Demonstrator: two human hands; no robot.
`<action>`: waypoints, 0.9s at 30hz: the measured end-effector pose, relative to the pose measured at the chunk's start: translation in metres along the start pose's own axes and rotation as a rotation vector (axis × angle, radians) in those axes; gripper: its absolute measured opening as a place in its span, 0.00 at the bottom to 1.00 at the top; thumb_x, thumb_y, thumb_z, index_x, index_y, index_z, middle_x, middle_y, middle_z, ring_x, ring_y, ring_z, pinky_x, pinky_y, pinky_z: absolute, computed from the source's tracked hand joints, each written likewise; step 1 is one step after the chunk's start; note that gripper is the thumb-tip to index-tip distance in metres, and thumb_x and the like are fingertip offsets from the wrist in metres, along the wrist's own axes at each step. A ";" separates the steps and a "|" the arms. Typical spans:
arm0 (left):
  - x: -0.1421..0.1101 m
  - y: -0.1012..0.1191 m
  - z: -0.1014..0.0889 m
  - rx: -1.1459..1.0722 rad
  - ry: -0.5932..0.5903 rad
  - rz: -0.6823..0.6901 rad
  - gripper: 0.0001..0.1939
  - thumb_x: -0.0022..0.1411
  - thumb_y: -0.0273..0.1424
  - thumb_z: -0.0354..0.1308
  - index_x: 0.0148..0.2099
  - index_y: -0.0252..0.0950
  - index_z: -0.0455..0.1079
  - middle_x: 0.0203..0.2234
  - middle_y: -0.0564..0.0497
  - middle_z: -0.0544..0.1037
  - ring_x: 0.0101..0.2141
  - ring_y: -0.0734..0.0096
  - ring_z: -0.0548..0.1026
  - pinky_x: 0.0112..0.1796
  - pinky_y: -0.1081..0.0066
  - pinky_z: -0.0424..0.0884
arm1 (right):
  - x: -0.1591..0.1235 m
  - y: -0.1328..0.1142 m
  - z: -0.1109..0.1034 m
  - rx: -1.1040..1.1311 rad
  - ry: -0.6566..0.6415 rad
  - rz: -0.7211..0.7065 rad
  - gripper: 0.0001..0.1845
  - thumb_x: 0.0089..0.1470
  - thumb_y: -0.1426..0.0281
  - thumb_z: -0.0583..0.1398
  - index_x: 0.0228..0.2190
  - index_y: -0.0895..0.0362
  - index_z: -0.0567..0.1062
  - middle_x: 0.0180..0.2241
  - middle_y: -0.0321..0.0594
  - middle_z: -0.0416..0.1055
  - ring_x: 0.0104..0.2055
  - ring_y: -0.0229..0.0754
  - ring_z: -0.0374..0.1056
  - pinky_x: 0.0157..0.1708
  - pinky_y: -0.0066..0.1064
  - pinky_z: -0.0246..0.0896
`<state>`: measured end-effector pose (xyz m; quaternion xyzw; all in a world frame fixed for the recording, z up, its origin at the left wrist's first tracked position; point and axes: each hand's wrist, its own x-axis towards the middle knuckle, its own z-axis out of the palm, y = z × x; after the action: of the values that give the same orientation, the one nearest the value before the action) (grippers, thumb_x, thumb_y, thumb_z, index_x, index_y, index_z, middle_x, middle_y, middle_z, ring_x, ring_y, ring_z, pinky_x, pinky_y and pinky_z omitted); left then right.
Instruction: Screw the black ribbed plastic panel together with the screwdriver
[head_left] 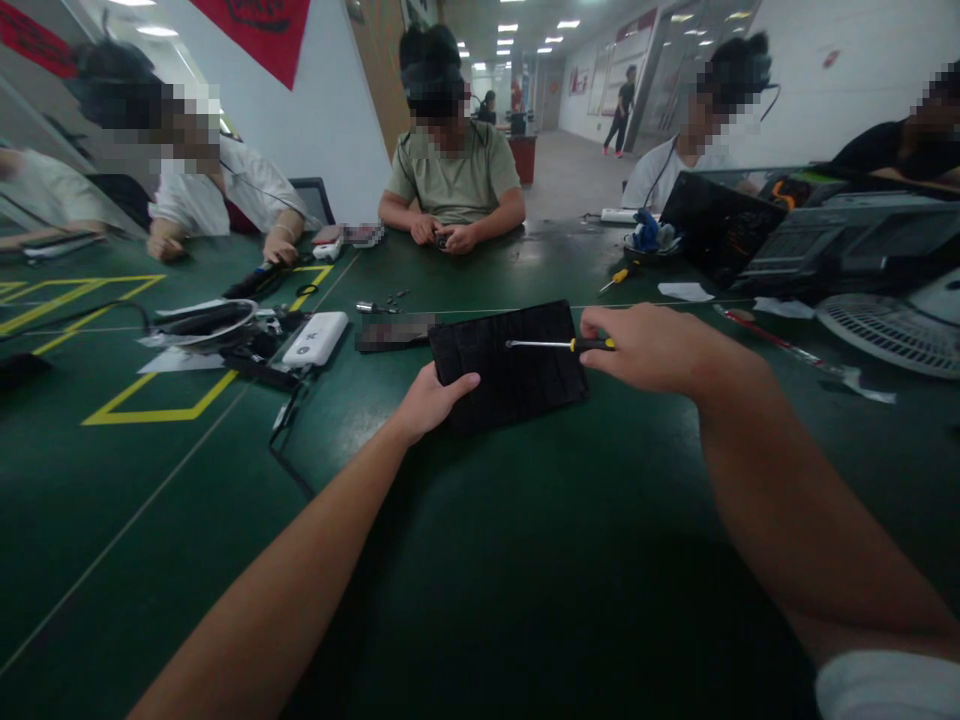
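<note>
Black panel gripped in my left hand, screwdriver pinched in my right hand.
The screwdriver's shaft crosses the panel's face; the panel is over the worktop, perhaps slightly lifted.

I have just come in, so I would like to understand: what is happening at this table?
A person's left hand holds a flat black panel by one side, with the thumb on top. The right hand holds a screwdriver, its tip over the panel; whether it touches is hard to tell. A white device lies to the left on the green table. Across it, another person handles something small and dark.
</note>
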<state>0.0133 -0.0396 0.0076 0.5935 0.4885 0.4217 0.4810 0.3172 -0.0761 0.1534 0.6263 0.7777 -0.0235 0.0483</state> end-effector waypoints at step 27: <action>-0.001 0.001 0.000 -0.023 -0.013 0.010 0.28 0.60 0.43 0.76 0.58 0.36 0.81 0.59 0.37 0.87 0.61 0.39 0.83 0.66 0.37 0.74 | 0.001 0.000 -0.002 0.011 -0.022 -0.010 0.19 0.71 0.57 0.56 0.52 0.52 0.81 0.47 0.52 0.83 0.46 0.58 0.77 0.40 0.44 0.61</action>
<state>0.0135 -0.0405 0.0082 0.5933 0.4772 0.4258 0.4888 0.3174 -0.0750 0.1548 0.6225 0.7800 -0.0350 0.0533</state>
